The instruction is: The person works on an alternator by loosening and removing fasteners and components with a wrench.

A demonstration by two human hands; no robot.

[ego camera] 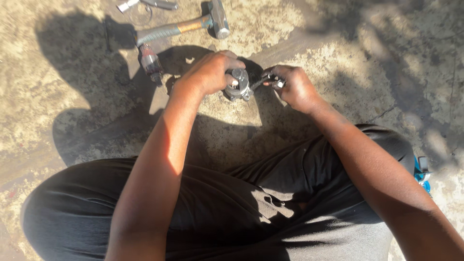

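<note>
A small grey metal machine part (238,86) with a round shaft on top stands on the concrete ground ahead of my knees. My left hand (211,71) is closed over its left side and steadies it. My right hand (294,87) grips a slim metal hand tool (265,80), likely pliers or a wrench, whose tip touches the part's right side. Its handles are hidden in my fist.
A hammer (186,27) with a steel head lies on the ground beyond the part. A dark red-tinted tool or part (150,63) lies left of my left hand. More metal pieces (145,5) sit at the top edge. A blue object (421,175) shows by my right knee.
</note>
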